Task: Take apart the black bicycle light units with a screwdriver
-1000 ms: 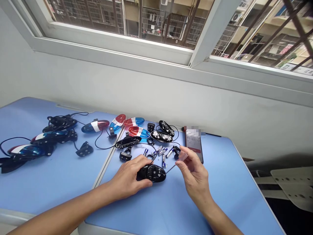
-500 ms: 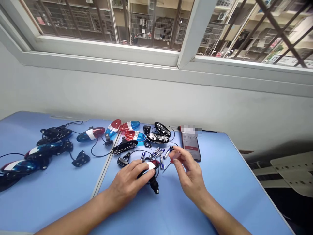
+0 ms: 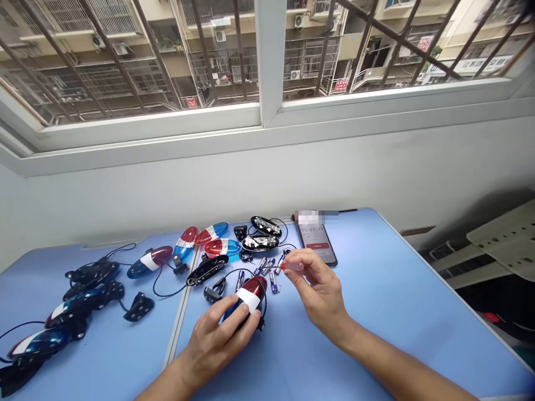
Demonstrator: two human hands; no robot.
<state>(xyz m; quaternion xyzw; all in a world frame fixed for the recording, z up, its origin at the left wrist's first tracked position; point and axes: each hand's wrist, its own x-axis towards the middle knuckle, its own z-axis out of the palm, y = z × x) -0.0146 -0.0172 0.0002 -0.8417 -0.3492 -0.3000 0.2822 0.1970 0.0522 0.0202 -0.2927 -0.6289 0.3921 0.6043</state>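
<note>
My left hand point(image 3: 219, 334) is closed over a red, white and blue bicycle siren light point(image 3: 256, 289), gripping it near the middle of the blue table. The light's red end points away from me, and a black cable loops beside it. In my right hand point(image 3: 321, 287), thumb and fingers pinch a small screwdriver point(image 3: 296, 267) with a clear reddish handle. Its thin shaft points left, over several blue and silver batteries point(image 3: 273, 280). A black clamp with a button box point(image 3: 214, 291) lies just beyond my left hand.
Opened black housings point(image 3: 259, 243) and loose red-blue covers point(image 3: 223, 247) lie at the back. Several more siren lights point(image 3: 149, 262) with cables are at left. A phone point(image 3: 316, 245) with a running timer lies right of the batteries. A seam point(image 3: 178, 317) crosses the table.
The siren light has turned so more of its red and white top shows. The screwdriver has swung from pointing down-left to nearly level. The camera view has shifted and tilted.
</note>
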